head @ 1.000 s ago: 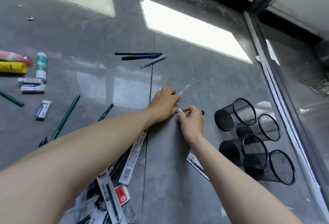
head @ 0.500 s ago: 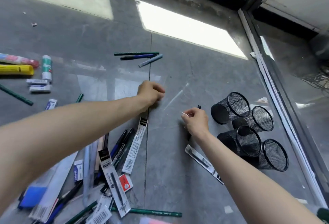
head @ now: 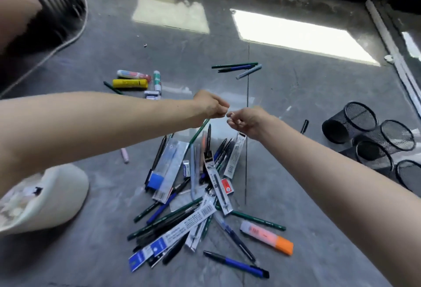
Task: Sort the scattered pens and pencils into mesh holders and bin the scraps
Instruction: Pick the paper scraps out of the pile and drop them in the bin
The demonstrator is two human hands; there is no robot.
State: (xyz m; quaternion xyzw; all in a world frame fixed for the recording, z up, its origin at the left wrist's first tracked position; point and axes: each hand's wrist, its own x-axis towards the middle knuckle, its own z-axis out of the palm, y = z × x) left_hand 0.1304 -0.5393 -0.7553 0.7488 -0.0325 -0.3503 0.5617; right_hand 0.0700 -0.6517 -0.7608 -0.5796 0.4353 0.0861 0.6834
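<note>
Nearest me in the pile of pens and pencils (head: 193,195) lay a blue pen (head: 237,264) and an orange highlighter (head: 266,237). These were all light, stiff, smooth-barrelled things that I judged would roll on the glossy floor (head: 319,95) and were best pinched mid-barrel. The packets (head: 189,223) among them looked thin and slippery, to be taken by an edge. Left of the pile was the white bin (head: 63,195); right of it the mesh holders (head: 360,125) lay on their sides. Just beyond the pile my left hand (head: 210,106) and right hand (head: 245,120) met fingertip to fingertip, both with fingers curled tight; whether they pinched a scrap between them I could not tell. Farther beyond the pile lay glue sticks (head: 129,83) and three more pens (head: 237,68). Half a second earlier the hands had been apart, the right pinching a pale strip, and the bin had been out of view.
</note>
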